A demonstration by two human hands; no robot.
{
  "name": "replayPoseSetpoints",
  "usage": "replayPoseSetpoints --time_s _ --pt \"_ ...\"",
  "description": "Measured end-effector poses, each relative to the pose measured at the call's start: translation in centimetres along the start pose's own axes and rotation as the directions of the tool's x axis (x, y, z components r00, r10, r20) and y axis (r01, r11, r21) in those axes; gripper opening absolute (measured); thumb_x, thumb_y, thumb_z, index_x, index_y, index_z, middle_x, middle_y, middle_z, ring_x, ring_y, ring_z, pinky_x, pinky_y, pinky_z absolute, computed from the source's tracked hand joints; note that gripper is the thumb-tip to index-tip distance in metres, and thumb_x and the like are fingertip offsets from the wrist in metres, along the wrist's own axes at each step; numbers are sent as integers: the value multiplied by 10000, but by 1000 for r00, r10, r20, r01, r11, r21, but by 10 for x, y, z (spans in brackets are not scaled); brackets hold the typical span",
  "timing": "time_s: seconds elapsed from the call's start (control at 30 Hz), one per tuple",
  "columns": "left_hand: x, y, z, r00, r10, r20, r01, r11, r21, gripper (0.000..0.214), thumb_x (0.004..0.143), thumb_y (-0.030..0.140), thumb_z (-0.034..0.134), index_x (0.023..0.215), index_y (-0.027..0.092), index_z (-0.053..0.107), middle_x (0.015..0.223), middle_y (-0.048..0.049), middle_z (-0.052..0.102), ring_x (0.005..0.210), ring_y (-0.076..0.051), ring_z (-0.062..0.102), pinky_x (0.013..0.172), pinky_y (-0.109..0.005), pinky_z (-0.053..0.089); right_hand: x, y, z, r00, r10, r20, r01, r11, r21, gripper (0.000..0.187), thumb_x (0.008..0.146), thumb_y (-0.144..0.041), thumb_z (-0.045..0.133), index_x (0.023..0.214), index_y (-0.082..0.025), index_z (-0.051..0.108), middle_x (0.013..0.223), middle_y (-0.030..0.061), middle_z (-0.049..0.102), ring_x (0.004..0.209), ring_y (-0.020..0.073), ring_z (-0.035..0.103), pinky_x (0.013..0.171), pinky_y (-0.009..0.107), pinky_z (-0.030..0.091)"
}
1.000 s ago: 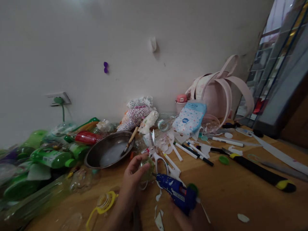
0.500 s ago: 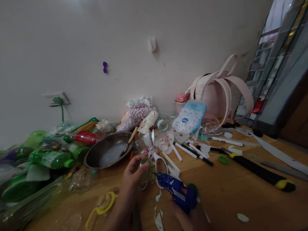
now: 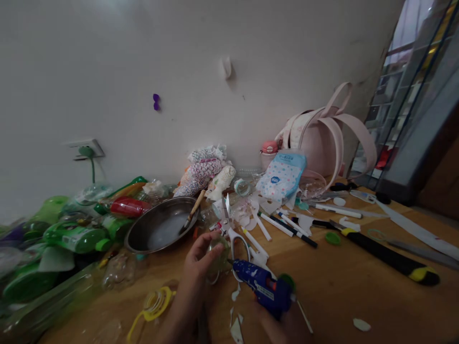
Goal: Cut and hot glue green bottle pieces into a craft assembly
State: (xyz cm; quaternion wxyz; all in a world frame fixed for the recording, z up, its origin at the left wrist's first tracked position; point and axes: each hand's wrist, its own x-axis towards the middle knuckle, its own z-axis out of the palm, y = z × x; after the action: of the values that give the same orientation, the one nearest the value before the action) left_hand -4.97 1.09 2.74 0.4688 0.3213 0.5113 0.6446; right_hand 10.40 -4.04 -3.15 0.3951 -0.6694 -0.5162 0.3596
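Note:
My left hand point(image 3: 202, 260) pinches a small clear, greenish plastic piece point(image 3: 219, 253), which looks like part of a bottle. In my right hand point(image 3: 274, 322) is a blue glue gun point(image 3: 263, 286), its nozzle pointing left and close to the plastic piece; whether they touch I cannot tell. White-handled scissors point(image 3: 238, 243) lie just behind, partly covered by the piece and the nozzle. White scraps point(image 3: 235, 329) are scattered on the wooden table point(image 3: 330, 306) between my hands. A yellow plastic ring with a strap point(image 3: 156, 306) lies left of my left wrist.
A metal bowl point(image 3: 161, 234) with a wooden-handled brush point(image 3: 193, 210) stands behind left. Green bottles point(image 3: 77, 236) crowd the left side. Markers point(image 3: 287, 227), a black-yellow cutter point(image 3: 390, 255) and a green cap point(image 3: 333, 238) lie right. A pink backpack point(image 3: 315, 138) leans at the wall.
The glue gun has tilted and shifted very slightly, with its nozzle still by the plastic piece. My left hand keeps nearly the same place and hold.

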Motion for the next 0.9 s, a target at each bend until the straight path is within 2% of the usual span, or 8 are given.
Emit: replayPoseSetpoints --time_s 0.13,0.3,0.4,0.5,0.67,0.9 --pt "0 -2 2 1000 8 -24 -8 1000 -19 378 476 307 853 796 182 695 744 3 717 600 -147 637 564 -233 501 2 3 5 999 -23 23 23 1000 -4 447 661 -331 579 1046 -126 676 975 147 751 908 283 707 773 281 536" --pt "-1 -1 3 999 -44 -15 44 999 -8 410 457 315 865 794 168 682 680 18 698 519 -114 604 483 -201 476 4 0 -1 996 -29 87 26 999 40 388 685 -404 550 929 -130 677 856 149 759 814 285 716 723 292 546" --pt "-1 0 3 998 -62 -1 62 998 -4 411 426 309 874 757 166 679 657 25 691 515 -108 598 472 -193 474 3 -1 -4 998 -32 54 31 999 17 384 660 -423 581 917 -154 682 901 147 756 868 301 707 748 297 540" --pt "-2 0 3 999 -45 -16 45 999 -8 383 457 320 860 758 172 675 656 28 686 507 -103 589 470 -192 472 2 -1 -4 998 -53 14 53 999 -6 410 678 -426 570 969 -159 683 946 145 753 922 298 697 793 289 528" --pt "-1 0 2 997 -71 4 71 997 11 376 473 332 854 754 169 663 654 21 678 517 -107 590 482 -197 472 0 -1 -1 998 -29 50 31 999 -26 392 694 -360 526 953 -115 689 928 170 744 890 293 704 753 280 537" --pt "-5 2 7 999 -49 -14 49 999 -5 357 467 341 856 701 172 646 608 40 649 480 -88 555 452 -180 439 1 1 2 997 -36 65 34 999 31 357 707 -358 537 974 -160 667 858 103 747 809 244 705 723 245 519"
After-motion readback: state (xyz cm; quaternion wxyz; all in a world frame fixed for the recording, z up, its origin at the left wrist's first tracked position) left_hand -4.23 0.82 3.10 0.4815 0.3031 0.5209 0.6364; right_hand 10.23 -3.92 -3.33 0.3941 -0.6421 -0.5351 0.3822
